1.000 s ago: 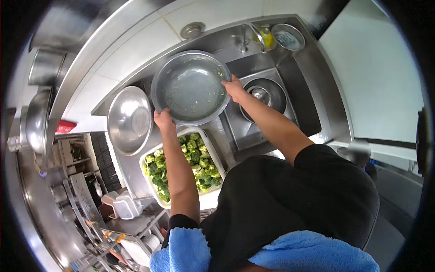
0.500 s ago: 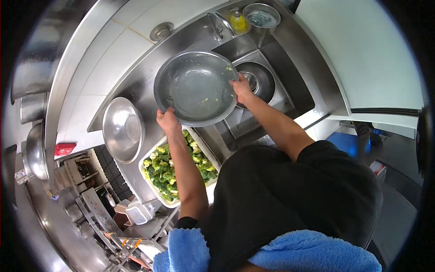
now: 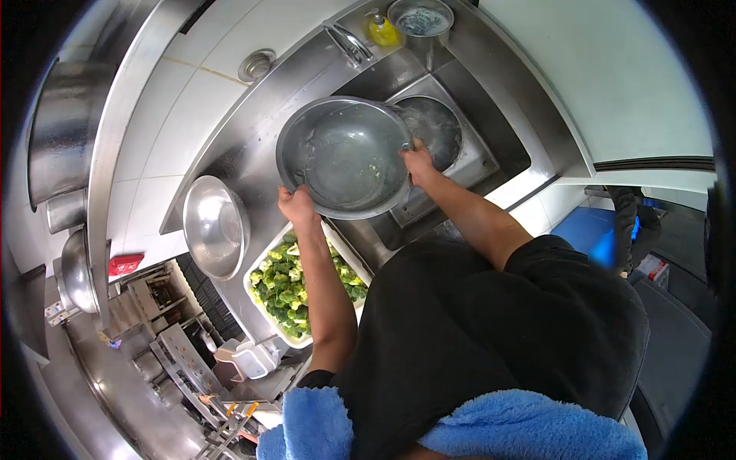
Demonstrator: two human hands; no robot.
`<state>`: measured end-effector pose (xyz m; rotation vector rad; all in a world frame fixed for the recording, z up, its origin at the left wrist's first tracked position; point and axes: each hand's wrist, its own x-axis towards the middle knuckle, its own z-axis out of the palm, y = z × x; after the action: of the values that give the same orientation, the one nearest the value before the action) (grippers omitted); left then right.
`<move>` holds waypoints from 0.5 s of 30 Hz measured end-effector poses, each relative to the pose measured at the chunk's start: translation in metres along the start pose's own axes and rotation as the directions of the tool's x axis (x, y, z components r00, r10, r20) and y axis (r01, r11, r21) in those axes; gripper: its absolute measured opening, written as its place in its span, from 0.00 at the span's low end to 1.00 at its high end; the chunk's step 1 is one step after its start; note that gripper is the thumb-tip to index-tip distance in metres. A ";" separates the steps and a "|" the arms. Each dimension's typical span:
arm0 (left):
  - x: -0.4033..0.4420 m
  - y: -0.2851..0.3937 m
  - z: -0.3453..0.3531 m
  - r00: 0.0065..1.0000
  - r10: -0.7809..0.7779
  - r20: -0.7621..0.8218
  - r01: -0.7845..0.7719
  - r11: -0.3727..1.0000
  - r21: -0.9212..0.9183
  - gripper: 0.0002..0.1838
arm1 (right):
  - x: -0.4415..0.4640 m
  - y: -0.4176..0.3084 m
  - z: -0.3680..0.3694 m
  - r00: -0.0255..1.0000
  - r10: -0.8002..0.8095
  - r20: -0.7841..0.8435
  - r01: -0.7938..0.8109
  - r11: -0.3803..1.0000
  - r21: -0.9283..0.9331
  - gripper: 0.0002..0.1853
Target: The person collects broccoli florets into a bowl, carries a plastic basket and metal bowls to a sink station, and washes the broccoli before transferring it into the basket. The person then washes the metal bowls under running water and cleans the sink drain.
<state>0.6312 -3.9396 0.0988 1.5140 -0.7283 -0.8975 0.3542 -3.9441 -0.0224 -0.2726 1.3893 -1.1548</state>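
A large metal basin [image 3: 345, 157] with cloudy water and small green bits hangs over the sink's left edge. My left hand [image 3: 297, 205] grips its near left rim, and my right hand [image 3: 418, 162] is closed on its right rim. Beneath my left forearm, a white tray [image 3: 257, 295] holds many broccoli florets [image 3: 284, 287]. To the left on the counter rests an empty metal bowl [image 3: 216, 228]. Partly behind the basin, a round metal bowl [image 3: 437, 132] sits in the sink, its inside blurred.
A faucet [image 3: 349, 46], a yellow soap bottle [image 3: 382, 31] and a metal pot [image 3: 421, 18] stand along the sink's back edge. Pots [image 3: 67, 130] are on a shelf at left. At the far right, part of a person in dark clothes [image 3: 632, 222] shows.
Both hands still hold the basin, which has shifted toward the sink bowl and tilted toward the right. The surface inside the sink bowl now looks stirred. The view has turned.
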 end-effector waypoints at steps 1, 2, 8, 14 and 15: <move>-0.001 0.000 0.001 1.000 -0.001 -0.004 0.002 1.000 0.021 0.12 | -0.007 -0.007 0.000 1.000 0.000 -0.004 0.000 1.000 -0.029 0.24; -0.003 0.000 0.001 1.000 0.016 0.001 -0.016 1.000 0.026 0.12 | -0.014 -0.014 -0.001 1.000 -0.001 -0.008 0.000 0.998 -0.059 0.24; -0.014 0.014 0.013 0.998 0.043 -0.036 -0.038 0.990 0.139 0.10 | 0.012 0.017 -0.010 0.997 0.030 0.065 -0.032 0.999 0.021 0.24; -0.022 0.024 0.023 0.996 0.087 -0.009 -0.084 0.981 0.175 0.09 | 0.006 0.012 -0.009 0.998 0.037 0.058 -0.036 0.999 -0.017 0.26; -0.026 0.030 0.028 0.996 0.093 -0.006 -0.090 0.975 0.201 0.10 | 0.007 0.013 -0.010 0.997 0.027 0.076 -0.026 1.000 -0.012 0.26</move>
<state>0.5952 -3.9357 0.1311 1.6478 -0.8919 -0.7603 0.3500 -3.9387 -0.0384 -0.3017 1.3291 -1.1046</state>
